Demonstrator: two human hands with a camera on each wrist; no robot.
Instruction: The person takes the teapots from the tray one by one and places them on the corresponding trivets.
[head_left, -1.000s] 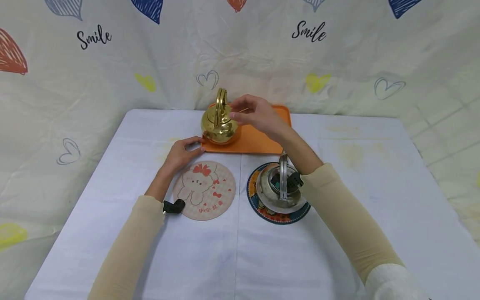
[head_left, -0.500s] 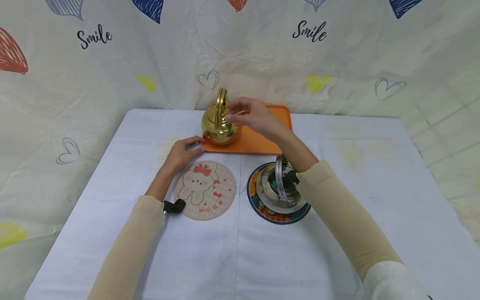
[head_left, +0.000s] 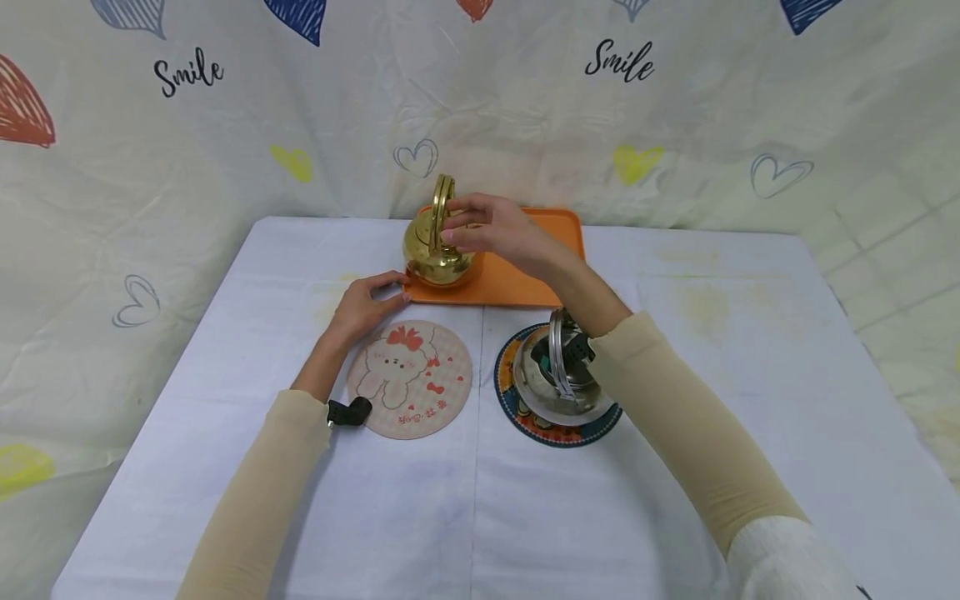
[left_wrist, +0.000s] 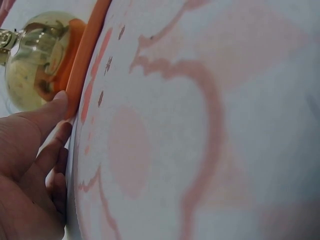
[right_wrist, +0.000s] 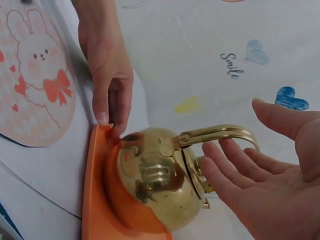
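Note:
A shiny gold kettle [head_left: 435, 265] with an arched handle [right_wrist: 220, 132] stands on the left part of an orange tray [head_left: 517, 282]. My left hand [head_left: 362, 307] pinches the tray's near left corner, its thumb [left_wrist: 57, 102] on the rim and the fingers beside it. My right hand [head_left: 498, 229] is at the kettle from the right. In the right wrist view its fingers [right_wrist: 225, 170] reach in under the handle, beside the lid, while the thumb stays apart, not closed round the handle.
A round pink mat [head_left: 408, 392] with a rabbit print lies in front of the tray. To its right a silver kettle [head_left: 534, 390] stands on a dark patterned round mat [head_left: 555, 436], under my right forearm. A printed curtain [head_left: 517, 100] hangs behind the white-covered table [head_left: 405, 508].
My right hand has moved left, its fingertips passing under the gold kettle's handle. The silver kettle's handle has tipped slightly left. My left hand stays at the tray corner.

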